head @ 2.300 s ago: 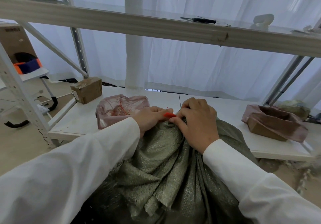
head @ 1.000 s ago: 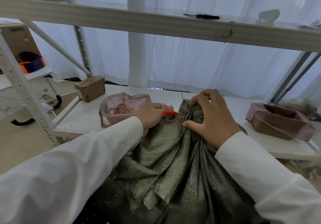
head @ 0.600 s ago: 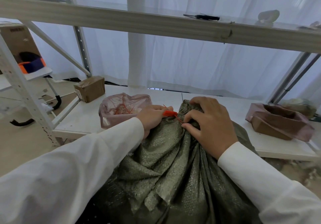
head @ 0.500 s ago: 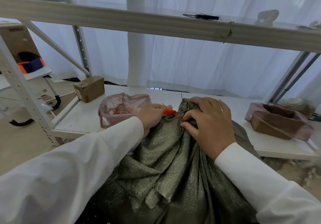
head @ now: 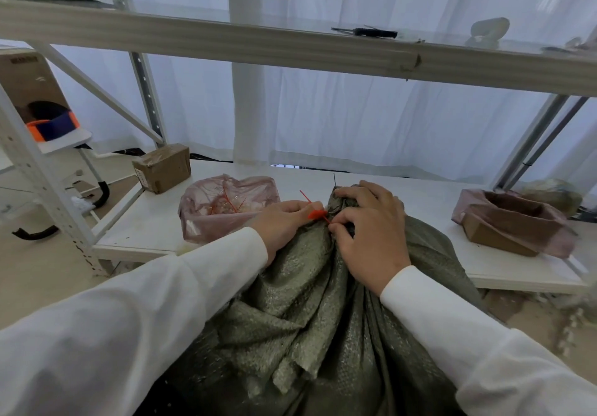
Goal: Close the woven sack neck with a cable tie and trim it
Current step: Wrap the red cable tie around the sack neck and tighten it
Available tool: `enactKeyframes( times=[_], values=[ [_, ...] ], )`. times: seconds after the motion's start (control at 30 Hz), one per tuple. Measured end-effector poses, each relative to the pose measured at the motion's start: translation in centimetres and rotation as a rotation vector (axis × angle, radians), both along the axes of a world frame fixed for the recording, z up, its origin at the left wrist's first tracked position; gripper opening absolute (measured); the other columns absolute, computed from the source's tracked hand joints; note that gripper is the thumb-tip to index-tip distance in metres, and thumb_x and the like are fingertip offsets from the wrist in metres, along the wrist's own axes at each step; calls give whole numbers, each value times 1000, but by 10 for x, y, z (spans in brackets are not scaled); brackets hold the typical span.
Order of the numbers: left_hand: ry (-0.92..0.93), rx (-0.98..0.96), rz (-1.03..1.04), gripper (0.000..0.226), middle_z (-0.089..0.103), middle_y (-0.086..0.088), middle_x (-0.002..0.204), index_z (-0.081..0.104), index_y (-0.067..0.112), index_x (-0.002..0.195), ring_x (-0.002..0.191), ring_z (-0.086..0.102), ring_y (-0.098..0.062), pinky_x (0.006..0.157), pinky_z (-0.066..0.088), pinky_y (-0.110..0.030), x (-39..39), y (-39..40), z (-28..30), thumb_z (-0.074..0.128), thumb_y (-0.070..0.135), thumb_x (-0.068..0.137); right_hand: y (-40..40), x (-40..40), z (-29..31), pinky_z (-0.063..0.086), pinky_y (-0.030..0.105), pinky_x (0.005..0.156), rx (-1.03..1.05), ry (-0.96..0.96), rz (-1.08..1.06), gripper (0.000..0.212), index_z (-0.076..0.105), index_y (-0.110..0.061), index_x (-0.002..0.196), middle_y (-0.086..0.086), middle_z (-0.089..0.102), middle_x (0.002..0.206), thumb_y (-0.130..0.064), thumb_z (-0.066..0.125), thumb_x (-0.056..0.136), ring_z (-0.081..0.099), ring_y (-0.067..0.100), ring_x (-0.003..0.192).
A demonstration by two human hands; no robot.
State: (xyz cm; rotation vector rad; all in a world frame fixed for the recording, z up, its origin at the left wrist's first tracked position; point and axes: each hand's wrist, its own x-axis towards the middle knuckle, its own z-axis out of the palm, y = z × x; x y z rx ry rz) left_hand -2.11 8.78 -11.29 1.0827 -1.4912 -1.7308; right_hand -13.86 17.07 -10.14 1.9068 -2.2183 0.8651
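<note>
White shelf (head: pixel 155 222) backs the sack (head: pixel 323 302), bracing it. Right hand (head: pixel 371 231) clenches the gathered neck; left hand (head: pixel 284 222) pinches the red tie (head: pixel 318 214) beside it, likely for cinching.

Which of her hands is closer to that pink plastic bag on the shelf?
Left. The left hand lies right beside the pink bag, at its right edge. The right hand is farther off, on the sack neck.

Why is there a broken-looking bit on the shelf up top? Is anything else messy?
The upper shelf beam has a chipped, torn patch on its front edge. Pale scraps litter the floor at right. Nothing else looks wrong.
</note>
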Motion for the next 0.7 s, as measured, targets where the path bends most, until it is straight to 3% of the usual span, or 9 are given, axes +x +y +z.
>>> enactKeyframes(
  times=[0.17, 0.37, 0.5, 0.63, 0.7],
  values=[
    [39, 14, -31, 16, 65, 3, 54, 65, 16, 68, 50, 59, -10, 52, 50, -19, 0, 2, -5, 66, 22, 83, -6, 0, -5, 6, 32, 107, -90, -5, -7, 13, 73, -17, 70, -8, 61, 119, -16, 66, 80, 36, 22, 128],
    [17, -70, 56, 27, 59, -1, 57, 60, 17, 57, 54, 52, -15, 59, 44, -25, -2, 7, -8, 67, 22, 82, -7, 2, -5, 14, 28, 95, -70, 82, 12, 10, 73, -18, 69, -7, 63, 116, -18, 68, 78, 39, 23, 126],
    [-13, -73, 30, 28, 58, -5, 62, 58, 16, 59, 58, 51, -17, 62, 44, -27, 0, 6, -2, 65, 24, 85, -5, -3, 4, 11, 18, 79, -38, 109, 55, 10, 74, -18, 69, -7, 64, 116, -23, 71, 77, 41, 25, 121],
    [-50, -84, 27, 29, 58, -4, 64, 57, 16, 59, 60, 52, -16, 63, 44, -25, 2, 0, 2, 63, 26, 86, 0, -10, 12, 16, 16, 95, -1, 136, 93, 11, 73, -15, 75, 2, 55, 130, -25, 75, 73, 38, 25, 126],
    [-58, -83, 29, 27, 58, -6, 65, 59, 15, 62, 61, 52, -17, 63, 44, -25, 2, -1, 1, 63, 27, 86, 2, -12, 13, 23, 35, 109, -1, 201, 113, 10, 73, -17, 73, 5, 54, 135, -25, 78, 70, 38, 31, 130]
  ],
)
